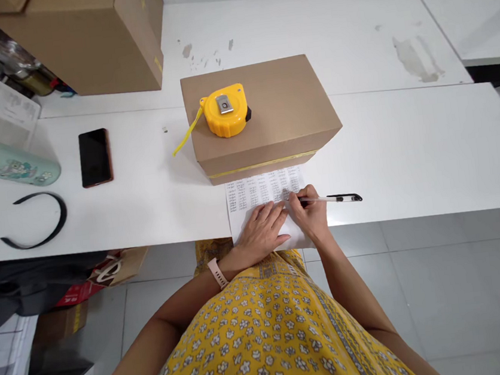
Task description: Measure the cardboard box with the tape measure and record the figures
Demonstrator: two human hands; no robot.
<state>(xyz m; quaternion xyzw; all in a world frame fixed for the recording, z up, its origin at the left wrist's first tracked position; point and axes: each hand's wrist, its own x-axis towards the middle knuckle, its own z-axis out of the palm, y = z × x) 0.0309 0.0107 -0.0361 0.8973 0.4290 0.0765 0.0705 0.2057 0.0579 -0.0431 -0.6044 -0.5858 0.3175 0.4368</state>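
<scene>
Between my fingers and thumb, my right hand grips a pen, its tip end down at a sheet of paper. Columns of small handwriting cover the sheet's upper part; its lower end hangs past the desk's front edge. My left hand lies flat on the paper with fingers stretched out, just left of the right hand. Right behind the sheet stands a closed brown cardboard box, partly over or against the paper's far edge. On top of that box rests a yellow tape measure with a yellow strap.
To the left on the white desk lie a phone, a black headband and a mint-green bottle. A larger cardboard box stands at the back left. Bags and boxes sit below the desk's left side.
</scene>
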